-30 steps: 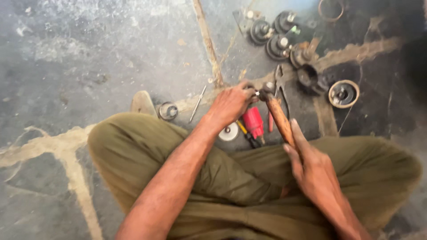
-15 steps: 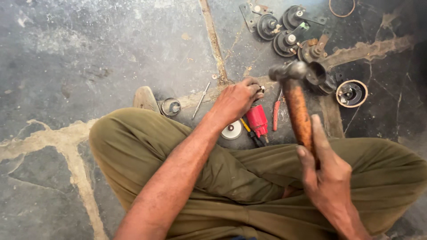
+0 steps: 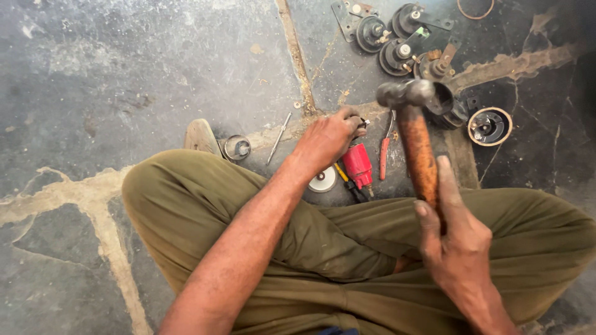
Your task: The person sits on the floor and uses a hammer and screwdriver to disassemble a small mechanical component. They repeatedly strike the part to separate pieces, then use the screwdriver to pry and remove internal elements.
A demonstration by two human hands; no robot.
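Note:
I sit cross-legged on a grey stone floor. My right hand (image 3: 456, 239) grips the wooden handle of a hammer (image 3: 415, 133), whose steel head is raised above the floor near the dark parts. My left hand (image 3: 328, 138) is closed on a small metal part (image 3: 362, 124) held down on the floor, just left of the hammer head. Right below that hand lie a red-handled tool (image 3: 358, 165) and a white disc (image 3: 323, 180). Red-handled pliers (image 3: 385, 149) lie between the two hands.
Several dark round motor-like parts (image 3: 400, 37) are grouped at the upper right, with a round open cup (image 3: 490, 126) beside them. A small metal ring part (image 3: 237, 147) and a thin rod (image 3: 279, 136) lie left of my hand. A wire ring (image 3: 475, 9) sits at the top edge.
The hammer has swung up from the small part, its head now higher and further right. My left hand stays on the small part.

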